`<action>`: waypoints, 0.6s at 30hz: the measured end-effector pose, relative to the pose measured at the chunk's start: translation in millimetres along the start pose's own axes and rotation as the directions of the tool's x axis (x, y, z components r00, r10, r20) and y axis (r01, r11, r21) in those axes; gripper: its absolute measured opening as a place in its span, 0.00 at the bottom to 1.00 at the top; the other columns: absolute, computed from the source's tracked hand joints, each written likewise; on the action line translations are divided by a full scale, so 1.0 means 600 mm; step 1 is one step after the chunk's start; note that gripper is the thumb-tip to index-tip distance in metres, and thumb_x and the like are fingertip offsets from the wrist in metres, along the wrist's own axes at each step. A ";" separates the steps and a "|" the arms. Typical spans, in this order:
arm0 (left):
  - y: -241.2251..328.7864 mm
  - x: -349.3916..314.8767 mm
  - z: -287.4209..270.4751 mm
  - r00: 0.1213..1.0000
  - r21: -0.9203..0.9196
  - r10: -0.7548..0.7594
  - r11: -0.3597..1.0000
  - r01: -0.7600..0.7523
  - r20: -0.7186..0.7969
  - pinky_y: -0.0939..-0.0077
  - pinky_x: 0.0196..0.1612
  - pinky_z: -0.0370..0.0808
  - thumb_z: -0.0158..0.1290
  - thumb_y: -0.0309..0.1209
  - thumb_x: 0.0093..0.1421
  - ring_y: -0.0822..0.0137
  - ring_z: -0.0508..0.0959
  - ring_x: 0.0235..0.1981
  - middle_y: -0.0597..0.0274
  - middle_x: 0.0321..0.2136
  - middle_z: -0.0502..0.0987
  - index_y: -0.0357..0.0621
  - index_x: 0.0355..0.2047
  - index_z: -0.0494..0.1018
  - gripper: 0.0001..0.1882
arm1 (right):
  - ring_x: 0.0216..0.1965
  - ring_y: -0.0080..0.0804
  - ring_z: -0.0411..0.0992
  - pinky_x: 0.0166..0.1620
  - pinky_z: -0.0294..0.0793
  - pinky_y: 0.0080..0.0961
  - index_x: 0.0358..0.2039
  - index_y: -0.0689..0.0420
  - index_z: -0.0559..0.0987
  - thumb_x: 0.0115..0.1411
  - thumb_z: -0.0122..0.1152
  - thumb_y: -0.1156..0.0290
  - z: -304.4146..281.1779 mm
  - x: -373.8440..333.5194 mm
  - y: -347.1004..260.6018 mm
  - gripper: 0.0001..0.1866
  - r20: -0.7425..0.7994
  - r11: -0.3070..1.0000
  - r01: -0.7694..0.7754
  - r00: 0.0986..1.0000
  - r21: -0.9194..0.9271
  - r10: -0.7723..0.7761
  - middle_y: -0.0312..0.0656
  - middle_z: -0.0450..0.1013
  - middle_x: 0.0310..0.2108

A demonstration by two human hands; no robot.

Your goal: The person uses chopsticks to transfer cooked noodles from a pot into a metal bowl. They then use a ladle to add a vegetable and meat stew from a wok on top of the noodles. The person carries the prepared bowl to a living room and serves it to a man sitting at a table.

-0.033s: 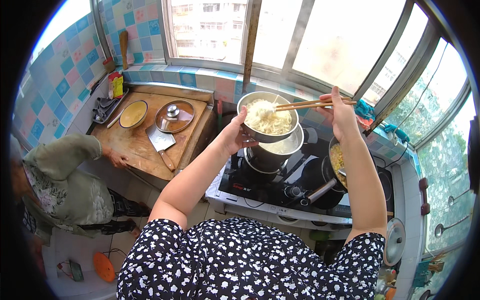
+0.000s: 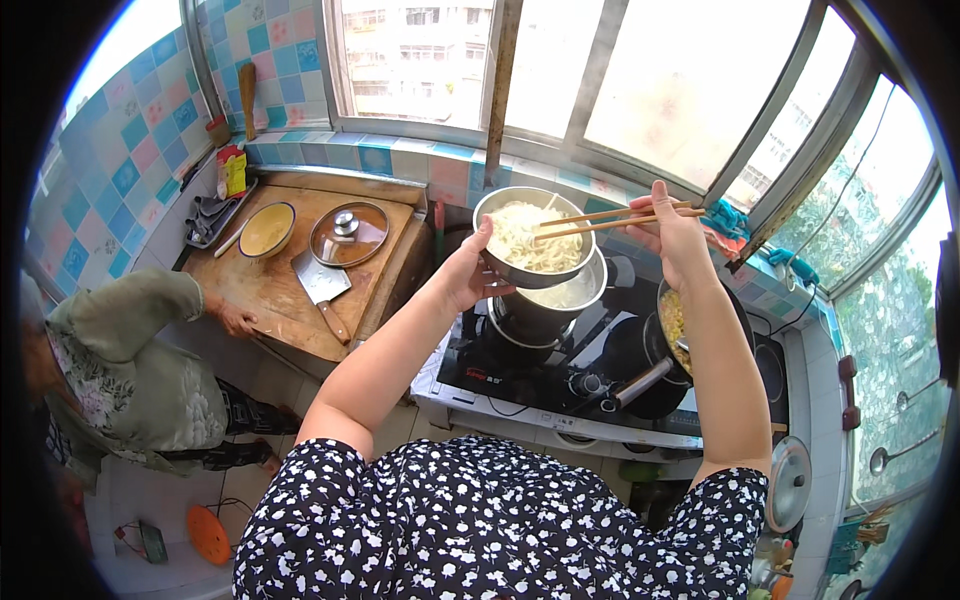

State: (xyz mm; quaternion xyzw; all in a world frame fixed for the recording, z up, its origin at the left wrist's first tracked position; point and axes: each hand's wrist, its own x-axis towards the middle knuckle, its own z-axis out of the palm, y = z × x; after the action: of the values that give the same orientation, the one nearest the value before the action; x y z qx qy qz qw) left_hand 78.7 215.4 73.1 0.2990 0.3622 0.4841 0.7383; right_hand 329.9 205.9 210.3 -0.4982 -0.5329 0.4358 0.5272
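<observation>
My left hand [image 2: 467,268] grips the side of a metal bowl [image 2: 535,277], its thumb at the rim. Pale noodles [image 2: 525,225] heap inside the bowl. Between the fingers of my right hand [image 2: 675,235] is a pair of wooden chopsticks [image 2: 620,214]. Their tips stand a little apart over the noodles. Just below and behind the bowl, a pot [image 2: 597,292] of whitish liquid sits on the black stove [image 2: 475,350]. Under my right forearm is a dark frying pan [image 2: 640,388] with yellow food [image 2: 672,318] in it, partly hidden by the arm.
At the left, a wooden board [image 2: 230,285] bears a cleaver [image 2: 322,288], a glass lid [image 2: 350,247] and a yellow bowl [image 2: 267,230]. Another person's hand [image 2: 235,316] rests at its edge. Windows line the far side. A large lid [image 2: 789,485] stands at the right.
The chopsticks have spread apart, and the clump of noodles between their tips has dropped into the bowl. My left hand and the bowl stay nearly in place.
</observation>
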 end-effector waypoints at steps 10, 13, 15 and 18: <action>0.000 -0.032 -0.026 1.000 0.056 -0.014 0.998 0.014 0.001 0.57 0.46 0.72 0.44 0.64 0.55 0.63 0.70 0.49 0.62 0.49 0.69 0.54 0.57 0.58 0.37 | 0.26 0.28 0.75 0.31 0.78 0.17 0.32 0.60 0.77 0.62 0.50 0.52 -0.152 -0.011 0.011 0.21 -0.196 0.985 0.166 0.966 -0.039 -0.170 0.39 0.71 0.27; 0.003 -0.038 -0.014 0.999 0.069 -0.031 0.997 0.030 0.011 0.56 0.47 0.71 0.43 0.64 0.56 0.63 0.71 0.49 0.64 0.49 0.69 0.54 0.57 0.59 0.37 | 0.27 0.29 0.76 0.30 0.78 0.16 0.33 0.61 0.76 0.62 0.51 0.52 -0.139 0.017 0.114 0.21 -0.181 0.986 0.059 0.983 0.155 -0.030 0.39 0.71 0.28; 0.006 -0.053 -0.011 0.999 0.071 -0.037 0.997 0.038 -0.007 0.56 0.47 0.68 0.39 0.64 0.58 0.64 0.70 0.50 0.67 0.50 0.69 0.60 0.57 0.58 0.34 | 0.28 0.29 0.76 0.31 0.78 0.15 0.32 0.62 0.76 0.62 0.51 0.52 -0.123 0.028 0.143 0.22 -0.192 0.970 0.049 0.981 0.237 -0.003 0.40 0.71 0.26; 0.004 -0.072 -0.019 0.999 0.067 -0.018 0.998 0.020 -0.032 0.58 0.45 0.69 0.38 0.65 0.57 0.63 0.72 0.49 0.66 0.50 0.70 0.58 0.58 0.58 0.35 | 0.27 0.27 0.75 0.30 0.77 0.15 0.30 0.61 0.77 0.62 0.50 0.49 -0.120 0.025 0.139 0.24 -0.203 0.993 0.098 0.975 0.059 -0.084 0.39 0.71 0.25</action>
State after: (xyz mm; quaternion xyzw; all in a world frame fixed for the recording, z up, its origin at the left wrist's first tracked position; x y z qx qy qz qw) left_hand 56.5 177.1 79.3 0.3129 0.3926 0.4692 0.7265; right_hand 408.3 226.6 134.0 -0.4961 -0.4842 0.3767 0.6144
